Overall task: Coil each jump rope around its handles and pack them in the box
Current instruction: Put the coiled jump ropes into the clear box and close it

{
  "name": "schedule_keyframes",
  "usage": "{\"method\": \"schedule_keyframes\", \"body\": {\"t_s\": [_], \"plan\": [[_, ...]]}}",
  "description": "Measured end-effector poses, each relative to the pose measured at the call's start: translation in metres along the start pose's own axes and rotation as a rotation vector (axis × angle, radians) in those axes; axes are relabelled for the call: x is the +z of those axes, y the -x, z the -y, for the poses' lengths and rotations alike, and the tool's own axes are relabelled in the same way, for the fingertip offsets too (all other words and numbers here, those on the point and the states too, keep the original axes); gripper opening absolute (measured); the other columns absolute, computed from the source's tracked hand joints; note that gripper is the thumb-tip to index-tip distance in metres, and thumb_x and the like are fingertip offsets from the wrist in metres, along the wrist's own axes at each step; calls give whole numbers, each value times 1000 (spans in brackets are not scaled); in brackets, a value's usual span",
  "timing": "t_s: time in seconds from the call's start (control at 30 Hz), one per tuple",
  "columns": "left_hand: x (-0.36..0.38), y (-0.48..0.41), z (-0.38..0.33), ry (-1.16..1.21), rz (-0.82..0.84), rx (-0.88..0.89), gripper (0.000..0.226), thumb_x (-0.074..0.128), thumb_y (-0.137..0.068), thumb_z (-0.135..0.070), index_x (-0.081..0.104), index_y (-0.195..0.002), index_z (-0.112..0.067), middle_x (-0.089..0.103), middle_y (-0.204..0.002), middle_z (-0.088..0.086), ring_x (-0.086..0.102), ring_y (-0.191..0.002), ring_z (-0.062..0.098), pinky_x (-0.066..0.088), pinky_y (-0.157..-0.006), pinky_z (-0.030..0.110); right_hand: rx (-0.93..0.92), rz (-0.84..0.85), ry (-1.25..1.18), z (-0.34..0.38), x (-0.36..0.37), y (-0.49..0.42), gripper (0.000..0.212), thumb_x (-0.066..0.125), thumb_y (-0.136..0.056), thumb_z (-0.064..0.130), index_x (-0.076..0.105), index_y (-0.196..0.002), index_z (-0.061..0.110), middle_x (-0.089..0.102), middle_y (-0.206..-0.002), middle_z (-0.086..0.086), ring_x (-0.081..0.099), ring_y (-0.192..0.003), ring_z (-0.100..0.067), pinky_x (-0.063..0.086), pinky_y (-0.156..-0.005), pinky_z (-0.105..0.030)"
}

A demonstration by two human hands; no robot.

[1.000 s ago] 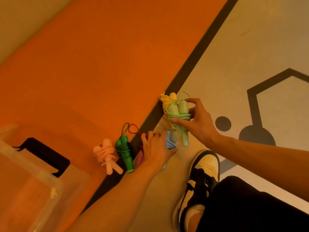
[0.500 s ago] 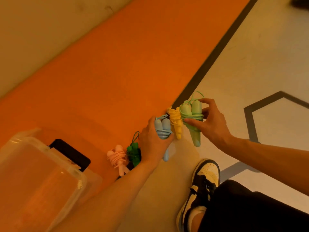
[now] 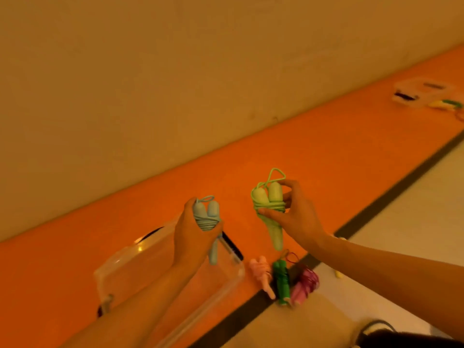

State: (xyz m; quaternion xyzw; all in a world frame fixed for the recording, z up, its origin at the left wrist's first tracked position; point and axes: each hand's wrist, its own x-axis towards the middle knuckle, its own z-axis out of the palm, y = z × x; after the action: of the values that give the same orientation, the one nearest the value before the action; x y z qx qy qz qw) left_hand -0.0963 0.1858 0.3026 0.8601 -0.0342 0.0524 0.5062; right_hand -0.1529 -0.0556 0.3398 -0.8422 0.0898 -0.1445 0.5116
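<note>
My left hand [image 3: 190,237] grips a coiled light blue jump rope [image 3: 207,217] and holds it above the clear plastic box [image 3: 125,270], which stands on the orange floor strip. My right hand [image 3: 293,217] pinches a coiled light green jump rope [image 3: 270,204] in the air to the right of the box. On the floor below lie three coiled ropes side by side: a pale pink one [image 3: 262,275], a dark green one [image 3: 281,281] and a magenta one [image 3: 305,286]. A small yellow bit [image 3: 338,274] shows beside my right forearm.
A beige wall [image 3: 175,71] runs along the far side of the orange strip. A dark stripe [image 3: 376,204] divides the strip from the pale floor. Far right stand another clear box [image 3: 421,92] and coiled ropes [image 3: 445,104]. My dark trouser leg [image 3: 406,340] is bottom right.
Both hands have lifted their ropes off the floor, and my left hand now holds the blue rope over the box. The yellow rope has left my right hand. My view has tilted up toward the wall.
</note>
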Motion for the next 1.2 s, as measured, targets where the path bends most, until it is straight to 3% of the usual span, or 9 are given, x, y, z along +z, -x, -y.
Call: {"method": "schedule_keyframes", "body": {"t_s": [0.17,0.27,0.43,0.5,0.6,0.8,0.97,1.1,1.2], "plan": [[-99,7,74,-46,-168,-180,75,83,-57,-38,49,-125,-33,58,-117,-5,66,-97,22,57,-77,47,-26,166,-73,53,124,2,70,91,-68,20,48,-123,23,61,-81,11,60,-66,12,43,-55,-8],[-124,21,119,-20,-209,-317,77,87,-61,-19,49,-127,-25,61,-114,3,64,-93,23,55,-73,37,-8,267,-60,53,200,9,67,91,-68,17,48,-118,25,61,-81,12,61,-64,5,40,-53,-7],[-124,44,190,70,-197,-497,66,83,-66,-4,48,-117,-26,63,-107,5,68,-61,12,53,-47,25,73,426,8,18,288,16,66,90,-68,21,46,-117,27,60,-87,11,62,-77,-8,46,-59,-10],[-120,45,212,44,-208,-539,71,84,-66,-11,44,-121,-32,59,-112,3,69,-73,13,56,-53,24,101,474,57,-6,311,16,72,91,-65,32,44,-119,33,63,-91,12,65,-81,-9,53,-65,-26],[-100,48,232,-64,-177,-510,85,84,-65,-25,38,-136,-32,48,-122,-6,56,-101,16,57,-75,39,127,534,132,-42,332,19,75,91,-63,40,42,-120,35,62,-94,12,65,-84,-11,52,-69,-33],[-58,43,273,-49,-208,-626,84,83,-76,-22,32,-142,-23,45,-131,11,57,-105,32,57,-80,52,189,629,179,-91,361,20,74,89,-72,22,42,-129,16,48,-96,14,55,-95,-15,41,-75,-22],[-43,34,303,-105,-196,-666,85,81,-81,-20,28,-148,-17,43,-140,14,52,-119,33,52,-94,49,292,680,126,-119,394,26,82,90,-66,33,37,-128,23,61,-108,-1,65,-98,-23,56,-85,-49],[-35,21,314,-144,-211,-680,86,80,-80,-18,29,-149,-12,40,-139,17,52,-119,37,49,-95,46,318,693,85,-133,411,30,79,87,-73,29,39,-134,15,60,-109,1,63,-95,-18,54,-75,-29],[-31,17,322,-148,-212,-700,87,82,-78,-18,30,-147,-11,40,-137,17,53,-116,38,50,-92,46,322,676,48,-145,420,29,77,87,-73,27,40,-134,16,61,-107,2,64,-98,-20,55,-80,-36]]}}
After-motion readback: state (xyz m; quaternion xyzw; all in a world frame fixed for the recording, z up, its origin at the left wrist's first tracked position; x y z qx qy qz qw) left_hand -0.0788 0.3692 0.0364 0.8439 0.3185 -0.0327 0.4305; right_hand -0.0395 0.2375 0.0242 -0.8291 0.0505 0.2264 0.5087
